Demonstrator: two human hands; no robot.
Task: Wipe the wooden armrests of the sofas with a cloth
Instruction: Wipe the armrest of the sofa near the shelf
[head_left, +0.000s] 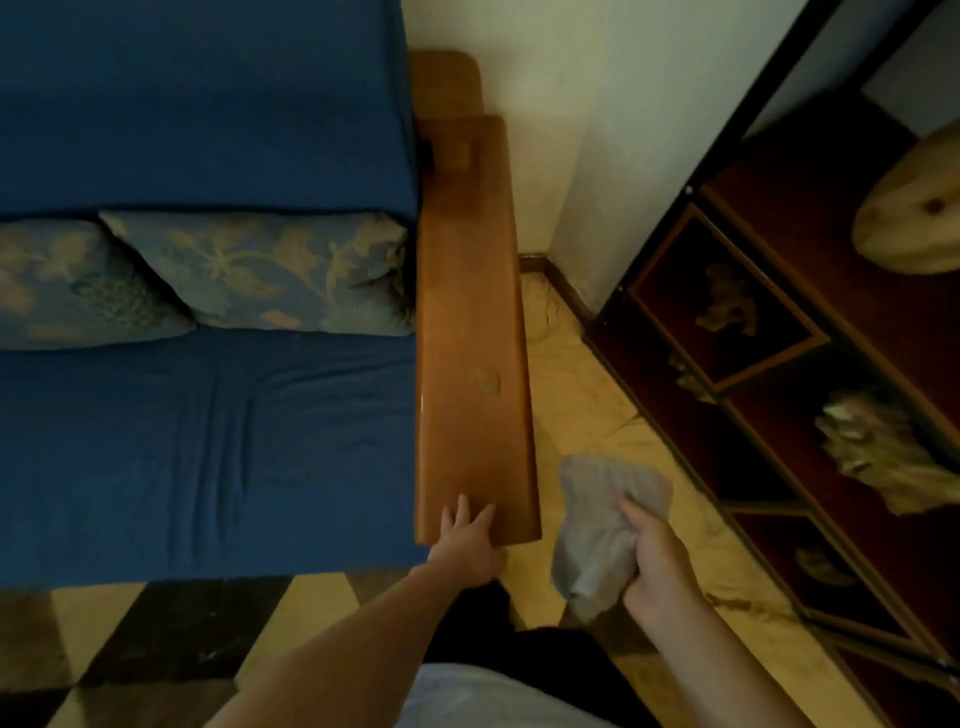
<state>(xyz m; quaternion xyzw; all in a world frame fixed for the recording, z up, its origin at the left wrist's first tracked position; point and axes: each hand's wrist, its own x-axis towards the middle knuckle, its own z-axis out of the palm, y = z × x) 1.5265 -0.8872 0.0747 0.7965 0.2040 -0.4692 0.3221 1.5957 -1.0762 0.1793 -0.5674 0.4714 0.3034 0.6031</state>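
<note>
A blue sofa (197, 405) fills the left side of the view, its seat cover lightly creased and its back cushion rising at the far side. Two patterned cushions (249, 275) with a pale leaf design lie against the back, the right one reaching almost to the right edge of the seat. To the right stands a dark shelf unit (769, 415) with black metal posts, holding several pale, rough, root-like pieces in its compartments and a round pale wooden piece at its far end. Between sofa and shelf the pale marbled floor (597, 395) runs back to a cream wall corner, and dark tiles show at the near left. Along the sofa's right edge lies the wooden armrest (475, 322), a long glossy orange-brown board running from the sofa back toward the person, with a faint dull smudge on its near half. A grey cloth (597, 525) hangs bunched in the air just beside the armrest's near right corner, off the wood and above the floor. The right hand (660, 566) grips the cloth, fingers curled round its lower folds and thumb pressed on top. The left hand (470, 540) rests on the near end of the armrest, its fingers spread and straight on the top surface, holding nothing.
</note>
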